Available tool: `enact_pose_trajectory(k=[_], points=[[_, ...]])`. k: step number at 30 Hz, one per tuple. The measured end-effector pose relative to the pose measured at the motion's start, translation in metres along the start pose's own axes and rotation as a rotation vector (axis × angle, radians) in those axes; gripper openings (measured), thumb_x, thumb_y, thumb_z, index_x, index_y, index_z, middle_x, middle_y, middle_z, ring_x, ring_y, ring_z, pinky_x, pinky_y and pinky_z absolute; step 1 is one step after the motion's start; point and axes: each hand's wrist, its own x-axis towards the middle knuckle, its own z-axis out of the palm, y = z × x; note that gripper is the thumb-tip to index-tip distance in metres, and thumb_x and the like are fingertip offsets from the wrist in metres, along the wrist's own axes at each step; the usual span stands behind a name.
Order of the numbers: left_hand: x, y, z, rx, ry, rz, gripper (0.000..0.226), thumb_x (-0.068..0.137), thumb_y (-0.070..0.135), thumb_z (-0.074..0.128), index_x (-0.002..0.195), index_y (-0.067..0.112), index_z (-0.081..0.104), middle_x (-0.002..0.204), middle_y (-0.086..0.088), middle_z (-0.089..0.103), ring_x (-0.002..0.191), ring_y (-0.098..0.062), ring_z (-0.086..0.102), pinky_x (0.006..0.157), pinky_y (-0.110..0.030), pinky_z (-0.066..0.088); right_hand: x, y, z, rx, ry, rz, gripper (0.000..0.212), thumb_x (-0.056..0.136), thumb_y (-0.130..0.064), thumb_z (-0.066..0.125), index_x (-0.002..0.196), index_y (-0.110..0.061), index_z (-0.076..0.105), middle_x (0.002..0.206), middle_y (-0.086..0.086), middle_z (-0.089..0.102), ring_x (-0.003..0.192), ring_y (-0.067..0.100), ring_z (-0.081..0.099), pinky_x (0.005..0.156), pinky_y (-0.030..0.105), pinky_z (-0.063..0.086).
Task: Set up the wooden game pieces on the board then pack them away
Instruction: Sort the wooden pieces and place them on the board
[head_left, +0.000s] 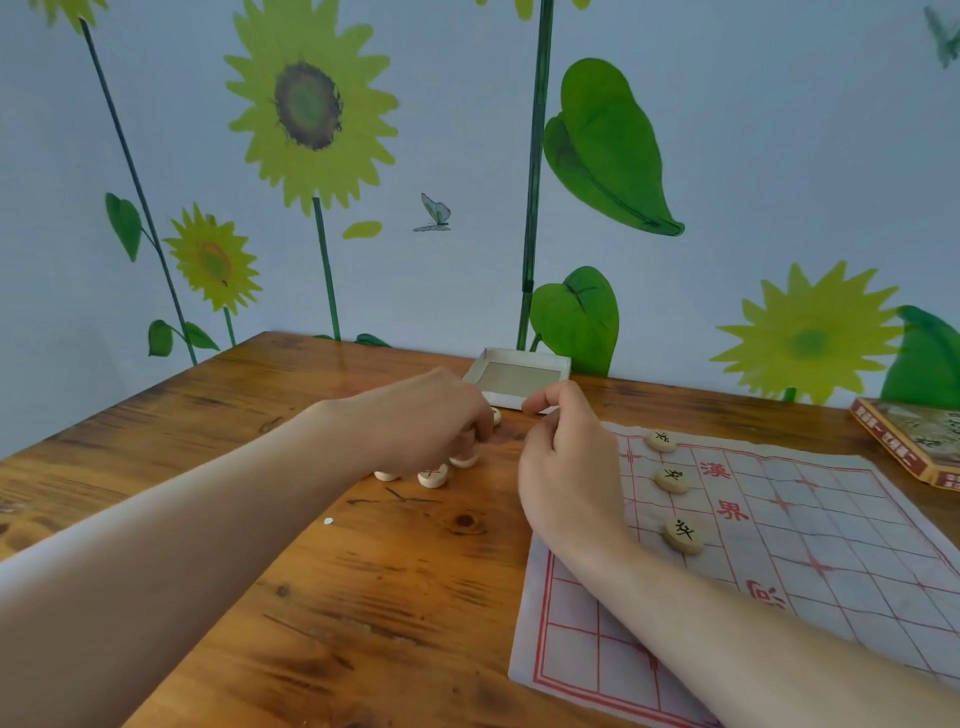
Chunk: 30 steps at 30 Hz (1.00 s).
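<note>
A white paper game board (810, 530) with a red grid lies on the right of the wooden table. Three round wooden pieces with black characters stand on it in a line: one far (661, 440), one in the middle (671, 479), one near (683, 535). My left hand (431, 415) reaches over a small heap of loose pieces (432, 475) on the bare table, fingers curled down among them; what they hold is hidden. My right hand (566, 457) hovers at the board's left edge with fingers loosely curled, and nothing shows in it.
An open, shallow white box (519, 378) sits at the back by the sunflower wall, just beyond both hands. A printed box lid (914, 441) lies at the far right edge. The wooden table (363, 597) runs left and toward me.
</note>
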Motion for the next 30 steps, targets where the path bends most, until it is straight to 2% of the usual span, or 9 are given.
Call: enact_pose_trajectory(k=[3,10,13,15,16,18,21,26,30], points=[[0.004,0.004,0.005,0.032,-0.049,-0.030,0.018,0.096,0.022,0.061,0.109,0.028,0.071,0.104,0.000,0.064,0.088,-0.020,0.063,0.081,-0.043,0.058,-0.001,0.000,0.000,0.006,0.020,-0.021,0.024,0.101,-0.005,0.043,0.103,-0.026,0.054,0.072,-0.008,0.057,0.065,0.010,0.054,0.052,0.021,0.033],[0.008,0.006,0.003,-0.008,-0.006,-0.057,0.021,0.094,0.023,0.066,0.112,0.029,0.075,0.107,0.004,0.069,0.091,-0.014,0.063,0.083,-0.033,0.056,0.009,-0.011,-0.013,0.046,0.084,0.040,0.026,0.100,-0.003,0.040,0.101,-0.023,0.057,0.081,-0.007,0.060,0.074,0.008,0.057,0.054,0.017,0.036],[0.002,0.005,0.003,-0.298,0.189,-0.110,0.015,0.092,0.033,0.069,0.106,0.032,0.076,0.098,0.012,0.072,0.087,-0.004,0.063,0.070,-0.018,0.045,0.027,-0.025,-0.035,0.136,0.022,0.155,0.026,0.097,-0.005,0.044,0.091,-0.023,0.063,0.085,0.000,0.067,0.080,0.016,0.062,0.062,0.025,0.045],[-0.001,0.009,0.000,-0.559,0.317,-0.138,0.013,0.089,0.039,0.074,0.099,0.032,0.077,0.087,0.012,0.074,0.079,0.000,0.065,0.064,-0.015,0.045,0.032,-0.029,-0.053,0.176,-0.152,0.209,0.022,0.094,-0.007,0.052,0.090,-0.023,0.067,0.079,0.000,0.069,0.075,0.019,0.062,0.072,0.038,0.053],[-0.002,0.012,-0.001,-0.684,0.350,-0.135,0.013,0.088,0.038,0.075,0.097,0.030,0.077,0.083,0.010,0.075,0.073,0.002,0.065,0.061,-0.014,0.047,0.030,-0.029,-0.060,0.167,-0.246,0.213,0.021,0.092,-0.007,0.055,0.093,-0.024,0.068,0.077,0.000,0.068,0.073,0.021,0.063,0.075,0.038,0.055],[-0.003,0.024,-0.005,-0.888,0.344,-0.123,0.012,0.091,0.032,0.074,0.096,0.022,0.078,0.076,0.003,0.074,0.057,0.003,0.059,0.054,-0.011,0.046,0.023,-0.024,-0.072,0.120,-0.373,0.180,0.029,0.086,-0.004,0.060,0.102,-0.029,0.066,0.081,0.002,0.071,0.081,0.028,0.069,0.076,0.036,0.056],[-0.002,0.041,-0.005,-1.007,0.290,-0.120,0.015,0.091,0.032,0.073,0.095,0.019,0.078,0.077,-0.014,0.072,0.061,-0.006,0.060,0.060,-0.021,0.047,0.010,-0.017,-0.085,0.058,-0.364,0.070,0.039,0.080,-0.008,0.073,0.106,-0.036,0.062,0.095,-0.002,0.072,0.081,0.013,0.071,0.069,0.029,0.057],[-0.012,0.067,0.000,-1.140,0.194,-0.047,0.019,0.092,0.034,0.072,0.090,0.017,0.080,0.067,-0.002,0.059,0.062,-0.014,0.048,0.058,-0.028,0.041,-0.012,-0.012,-0.107,-0.061,-0.268,-0.139,0.033,0.077,-0.027,0.088,0.103,-0.035,0.067,0.083,-0.006,0.071,0.072,0.010,0.069,0.071,0.031,0.059],[-0.030,0.080,0.003,-1.256,0.123,-0.004,0.025,0.090,0.035,0.072,0.093,0.012,0.079,0.069,-0.009,0.054,0.061,-0.017,0.039,0.052,-0.024,0.034,-0.027,-0.016,-0.121,-0.103,-0.252,-0.238,0.025,0.078,-0.029,0.088,0.097,-0.034,0.072,0.073,-0.008,0.071,0.069,0.009,0.069,0.066,0.028,0.057]])
